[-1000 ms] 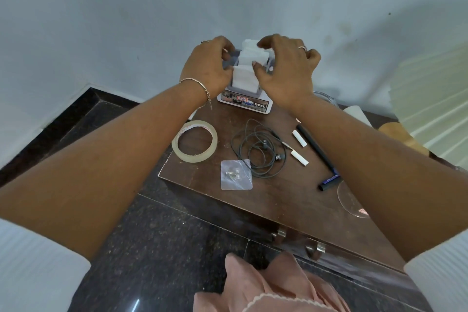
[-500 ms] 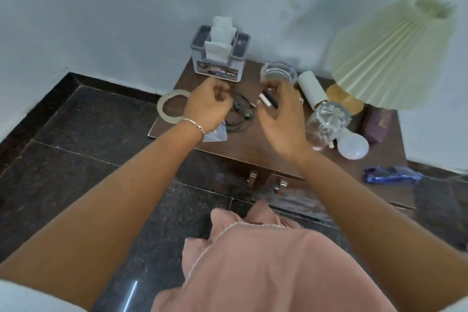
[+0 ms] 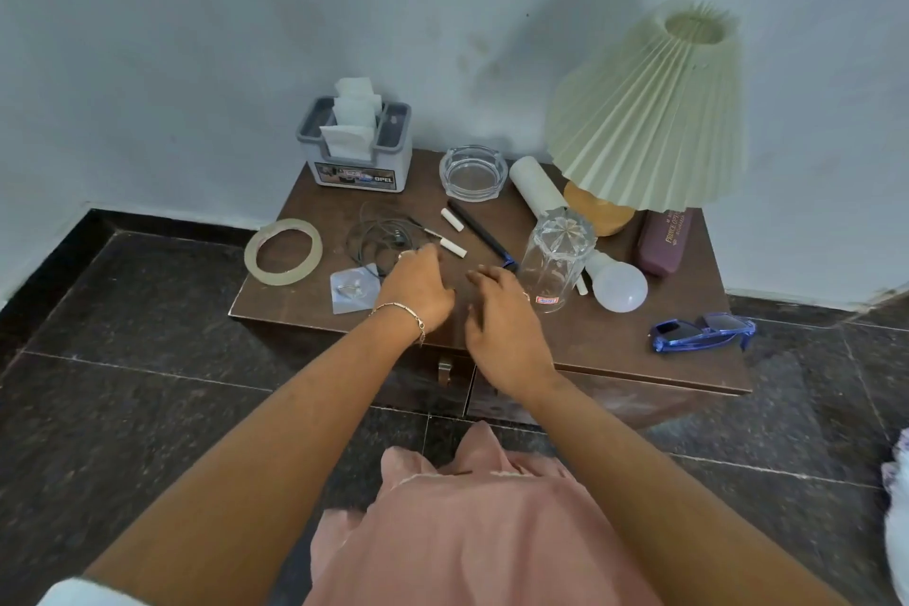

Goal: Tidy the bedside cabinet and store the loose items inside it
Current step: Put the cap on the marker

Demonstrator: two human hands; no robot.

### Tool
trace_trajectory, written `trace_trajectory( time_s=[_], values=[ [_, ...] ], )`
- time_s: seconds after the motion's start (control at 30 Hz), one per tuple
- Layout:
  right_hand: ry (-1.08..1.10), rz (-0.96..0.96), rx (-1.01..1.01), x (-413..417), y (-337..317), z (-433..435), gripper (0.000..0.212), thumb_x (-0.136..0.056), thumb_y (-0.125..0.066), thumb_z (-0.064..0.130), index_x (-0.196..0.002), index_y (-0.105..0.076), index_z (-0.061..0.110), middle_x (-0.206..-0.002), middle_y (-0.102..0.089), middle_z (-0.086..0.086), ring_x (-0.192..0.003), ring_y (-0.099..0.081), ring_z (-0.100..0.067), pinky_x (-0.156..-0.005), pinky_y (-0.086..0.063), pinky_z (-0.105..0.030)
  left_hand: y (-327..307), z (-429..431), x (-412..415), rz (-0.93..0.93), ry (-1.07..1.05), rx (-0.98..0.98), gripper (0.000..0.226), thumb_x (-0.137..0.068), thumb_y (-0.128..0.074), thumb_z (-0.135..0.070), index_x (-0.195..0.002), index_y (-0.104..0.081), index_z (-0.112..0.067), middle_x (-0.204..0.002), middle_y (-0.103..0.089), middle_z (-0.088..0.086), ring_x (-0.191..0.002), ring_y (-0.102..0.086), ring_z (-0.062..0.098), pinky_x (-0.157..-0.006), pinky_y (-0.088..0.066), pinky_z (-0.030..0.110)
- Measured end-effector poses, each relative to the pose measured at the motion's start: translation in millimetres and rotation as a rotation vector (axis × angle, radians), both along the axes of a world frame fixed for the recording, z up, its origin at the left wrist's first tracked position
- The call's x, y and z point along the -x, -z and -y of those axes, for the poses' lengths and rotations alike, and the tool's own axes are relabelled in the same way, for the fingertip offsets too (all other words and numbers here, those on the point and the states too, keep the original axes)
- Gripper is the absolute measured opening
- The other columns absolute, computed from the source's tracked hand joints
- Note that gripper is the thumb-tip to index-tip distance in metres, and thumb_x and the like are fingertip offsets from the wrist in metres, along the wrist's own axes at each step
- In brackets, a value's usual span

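Observation:
The brown bedside cabinet stands against the wall with loose items on top. My left hand hovers over the front middle, fingers loosely bent beside the coiled earphones, with nothing visible in it. My right hand is just to its right, fingers relaxed and spread, holding nothing. Around them lie a tape roll, a clear adhesive hook, two short white sticks, a black pen, an upturned glass and a bulb.
A tissue box, a glass ashtray, a white roll, a pleated lamp and a purple case line the back. Blue sunglasses lie front right. A door handle shows below my wrists.
Both hands have left the tissue box and come back and down to the front middle of the cabinet top. The view has pulled back, showing the whole cabinet.

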State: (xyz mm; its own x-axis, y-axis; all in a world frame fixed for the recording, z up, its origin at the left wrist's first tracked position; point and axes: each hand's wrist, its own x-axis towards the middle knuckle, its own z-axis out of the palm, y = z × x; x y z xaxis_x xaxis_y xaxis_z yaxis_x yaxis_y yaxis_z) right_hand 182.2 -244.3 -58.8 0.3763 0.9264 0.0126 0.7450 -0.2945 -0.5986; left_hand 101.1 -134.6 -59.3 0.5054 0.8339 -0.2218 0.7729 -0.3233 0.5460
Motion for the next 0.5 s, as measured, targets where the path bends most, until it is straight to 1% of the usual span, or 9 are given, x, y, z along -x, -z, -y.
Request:
trace_trajectory(
  time_s=[0.1,0.17,0.2,0.27,0.33,0.4,0.5],
  values=[
    [-0.019,0.083,0.074,2.3,4.0,-17.6,0.053,-0.089,-0.052,0.005,-0.140,-0.038,0.003,-0.144,-0.033,-0.015,-0.135,-0.034,-0.027,-0.110,-0.033,-0.032,0.5,-24.2,-14.9,0.070,0.116,-0.192,0.039,-0.084,-0.058,-0.013,-0.122,-0.056,-0.014,-0.119,-0.057,0.014,-0.112,-0.053,0.032,-0.098,-0.043,0.041],
    [0.005,0.131,0.108,3.6,8.4,-24.9,0.057,-0.088,-0.053,0.004,-0.141,-0.034,0.000,-0.144,-0.031,-0.017,-0.136,-0.031,-0.029,-0.110,-0.033,-0.032,-5.0,-42.6,-29.0,0.067,0.272,-0.323,0.038,-0.088,-0.056,-0.013,-0.124,-0.058,-0.021,-0.123,-0.057,0.009,-0.116,-0.050,0.030,-0.101,-0.040,0.040],
    [0.026,0.140,0.115,4.6,10.8,-26.5,0.060,-0.087,-0.053,0.004,-0.143,-0.031,-0.001,-0.144,-0.030,-0.017,-0.137,-0.028,-0.029,-0.110,-0.032,-0.031,-9.3,-51.1,-36.7,0.035,0.351,-0.374,0.037,-0.090,-0.055,-0.013,-0.126,-0.058,-0.024,-0.127,-0.057,0.006,-0.118,-0.048,0.029,-0.102,-0.040,0.041],
    [0.055,0.164,0.119,6.2,15.3,-27.8,0.067,-0.086,-0.056,0.006,-0.146,-0.026,-0.002,-0.146,-0.027,-0.016,-0.139,-0.022,-0.029,-0.111,-0.032,-0.031,-18.0,-63.7,-51.6,-0.101,0.510,-0.497,0.035,-0.094,-0.052,-0.015,-0.126,-0.058,-0.027,-0.131,-0.056,0.003,-0.119,-0.046,0.028,-0.099,-0.042,0.043],
    [0.048,0.210,0.125,6.6,20.4,-27.4,0.072,-0.084,-0.058,0.007,-0.147,-0.024,-0.003,-0.147,-0.026,-0.018,-0.141,-0.019,-0.029,-0.113,-0.031,-0.032,-23.0,-67.6,-64.8,-0.284,0.682,-0.649,0.035,-0.095,-0.049,-0.013,-0.126,-0.058,-0.024,-0.128,-0.057,0.004,-0.119,-0.046,0.028,-0.093,-0.045,0.042],
    [0.035,0.255,0.130,5.6,25.0,-26.7,0.070,-0.085,-0.057,0.008,-0.147,-0.025,-0.003,-0.147,-0.026,-0.019,-0.141,-0.019,-0.030,-0.114,-0.029,-0.032,-22.3,-66.6,-74.7,-0.410,0.820,-0.753,0.035,-0.094,-0.046,-0.010,-0.125,-0.058,-0.021,-0.127,-0.056,0.005,-0.119,-0.046,0.028,-0.090,-0.046,0.041],
    [0.035,0.244,0.115,6.0,30.5,-24.1,0.063,-0.089,-0.051,0.009,-0.146,-0.027,-0.003,-0.147,-0.028,-0.019,-0.141,-0.020,-0.031,-0.112,-0.031,-0.034,-16.3,-62.0,-81.7,-0.525,0.959,-0.881,0.030,-0.094,-0.046,-0.012,-0.120,-0.060,-0.019,-0.122,-0.056,0.006,-0.115,-0.050,0.028,-0.086,-0.046,0.040]
  ],
)
